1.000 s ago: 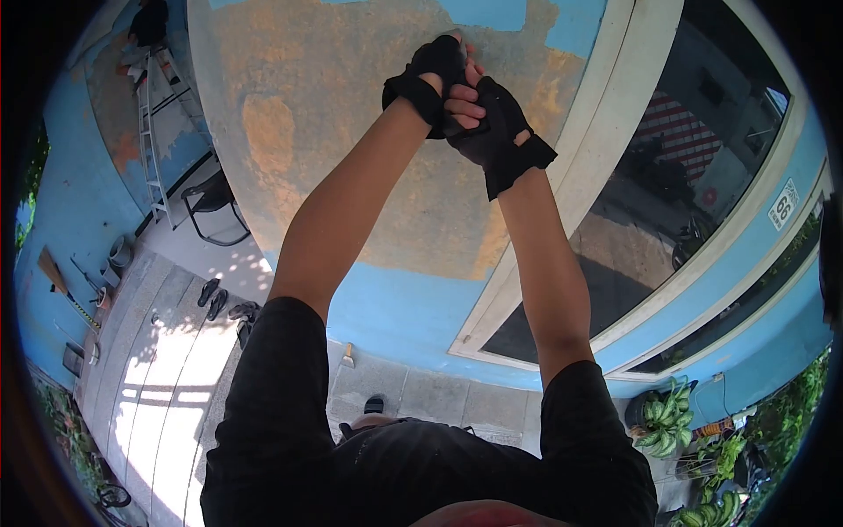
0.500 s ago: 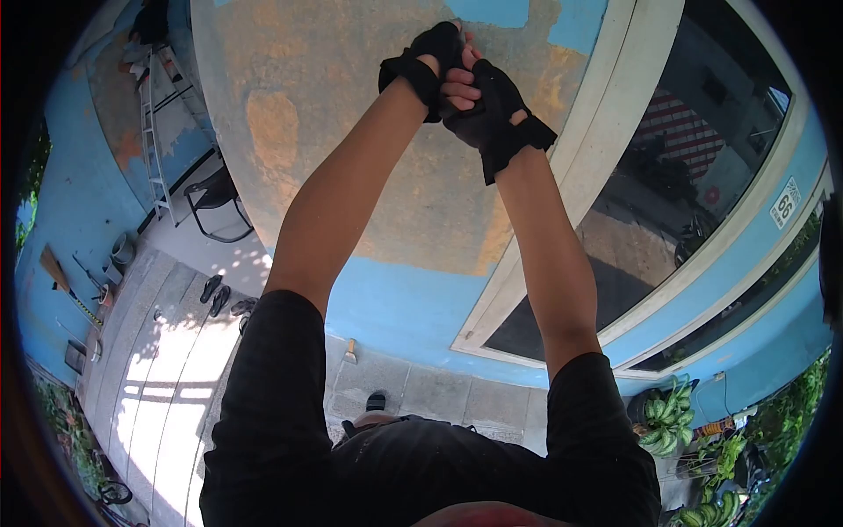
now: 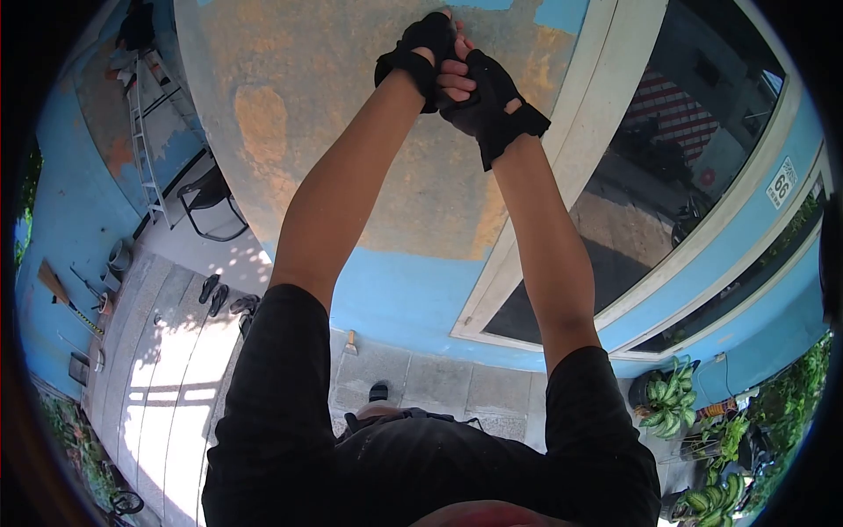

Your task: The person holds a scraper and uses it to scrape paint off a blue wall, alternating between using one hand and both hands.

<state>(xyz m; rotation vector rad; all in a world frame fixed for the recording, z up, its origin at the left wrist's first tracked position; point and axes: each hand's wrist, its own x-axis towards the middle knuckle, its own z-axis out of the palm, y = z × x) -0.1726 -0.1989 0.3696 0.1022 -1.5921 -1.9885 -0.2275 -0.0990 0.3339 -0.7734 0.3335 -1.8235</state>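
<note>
Both of my hands wear black fingerless gloves and are raised together against the upper part of the wall [image 3: 351, 211], which has a large bare grey-and-orange patch bordered by light blue paint. My left hand [image 3: 426, 54] is closed, with its fingers mostly hidden behind the glove. Just to its right, my right hand [image 3: 479, 92] is closed too, its curled fingers pressed close to the left hand. Whatever the two hands grip is hidden between them and cannot be made out.
A white-framed window [image 3: 650, 184] stands to the right, with potted plants [image 3: 667, 400] below it. At left are a ladder [image 3: 145, 149], a person [image 3: 136, 28] near its top, a black chair [image 3: 209, 198], sandals [image 3: 213, 294] and a broom [image 3: 54, 283]. A brush [image 3: 351, 342] lies by the wall base.
Both hands have moved slightly upward along the wall, staying together. The view has shifted a little.
</note>
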